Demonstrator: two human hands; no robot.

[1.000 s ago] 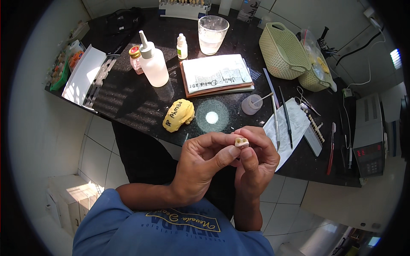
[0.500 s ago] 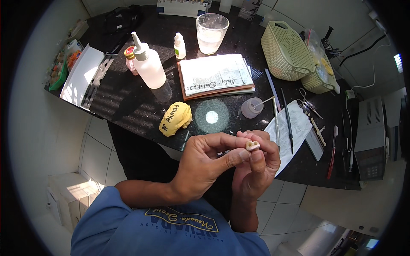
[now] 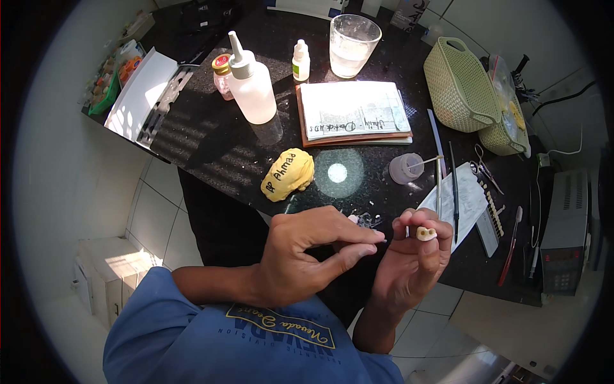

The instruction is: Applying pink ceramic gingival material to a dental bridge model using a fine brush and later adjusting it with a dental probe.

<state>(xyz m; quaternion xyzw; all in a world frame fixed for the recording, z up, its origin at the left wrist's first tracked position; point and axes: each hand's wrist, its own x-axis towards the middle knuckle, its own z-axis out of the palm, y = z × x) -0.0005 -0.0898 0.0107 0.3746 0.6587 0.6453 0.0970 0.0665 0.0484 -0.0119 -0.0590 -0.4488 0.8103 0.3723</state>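
My right hand (image 3: 409, 269) pinches a small cream dental piece (image 3: 426, 233) with dark holes, raised between thumb and fingertips at the counter's front edge. My left hand (image 3: 304, 256) is separate, just left of it, with thumb and fingers drawn together; whatever is between them is too small to make out. Beyond my hands are a yellow putty lump (image 3: 288, 174) with black writing and a small translucent cup (image 3: 403, 169) with a stick in it.
The dark counter (image 3: 185, 134) holds a squeeze bottle (image 3: 252, 95), a dropper bottle (image 3: 300, 64), a glass of water (image 3: 352, 48), stacked pads (image 3: 352, 109), green baskets (image 3: 460, 83), instruments on paper (image 3: 454, 192), a shade guide (image 3: 489, 237) and a grey device (image 3: 563, 224).
My hands have separated: the right has moved rightwards with the dental piece, and the left has let go of it and turned, back upward. The counter sits farther right in the picture.
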